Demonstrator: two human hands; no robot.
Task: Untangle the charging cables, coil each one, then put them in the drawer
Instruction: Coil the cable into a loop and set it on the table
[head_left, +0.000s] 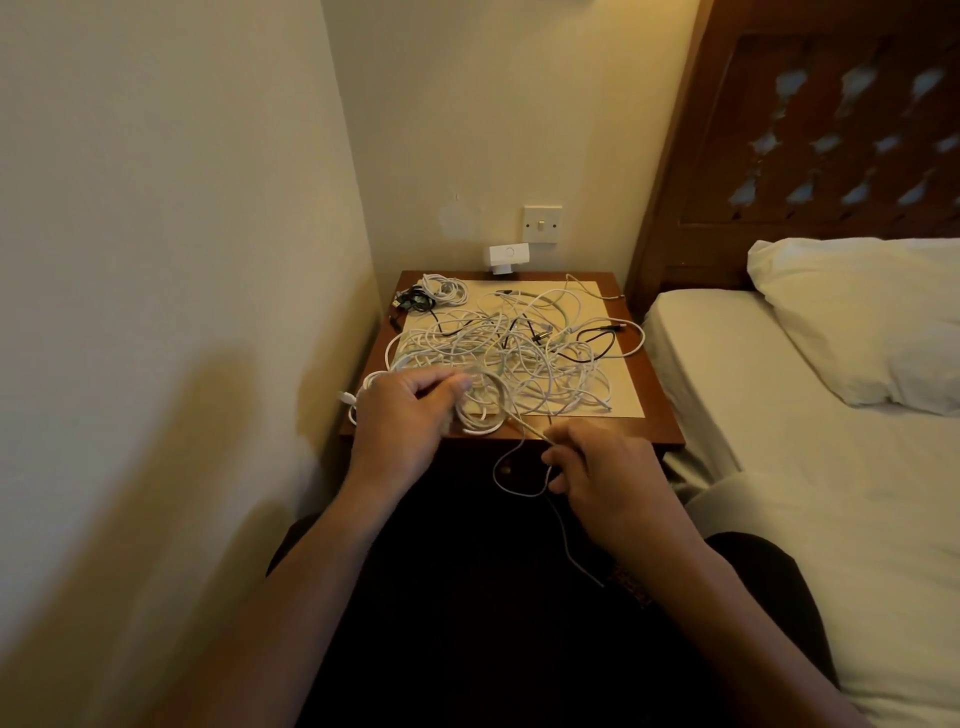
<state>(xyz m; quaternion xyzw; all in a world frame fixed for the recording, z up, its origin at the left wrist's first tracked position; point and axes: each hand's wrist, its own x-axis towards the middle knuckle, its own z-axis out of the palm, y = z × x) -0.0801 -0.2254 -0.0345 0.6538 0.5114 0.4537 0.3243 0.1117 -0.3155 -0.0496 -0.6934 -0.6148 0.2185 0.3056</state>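
- White cable (521, 423) runs between both hands: the left hand (402, 415) has its fingers curled round the loops, and the right hand (602, 483) pinches the strand in its fingers.
- Beyond them, tangled cables (519, 348) sprawl across the wooden bench (662, 415).
- The bed (831, 493) stands just to the right.

Both bare forearms reach forward from the lower edge of the view, the left hand (402, 415) back up with its fingers curled and its thumb pinching white cable (521, 422), the right hand (597, 475) lower and nearer the body, its curled fingertips also pinching white cable.
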